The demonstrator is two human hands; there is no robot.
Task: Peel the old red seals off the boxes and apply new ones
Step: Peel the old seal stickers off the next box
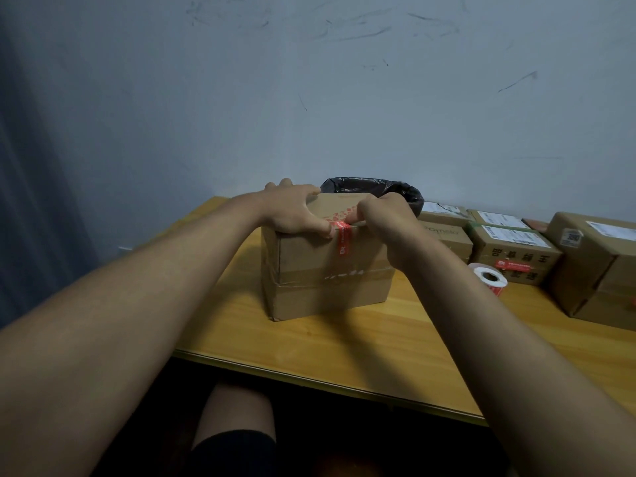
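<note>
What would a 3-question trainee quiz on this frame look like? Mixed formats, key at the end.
1. True or false: the red seal on the box under the hands folds over the top front edge and down the front face.
2. What is the left hand doing? A) lifting the roll of seals B) gripping the box's top left edge C) resting flat on the table
3. Fill in: the roll of seals lies on the table to the ___ of that box.

Key: 1 true; 2 B; 3 right. The right hand works with curled fingers at the seal's top end.
</note>
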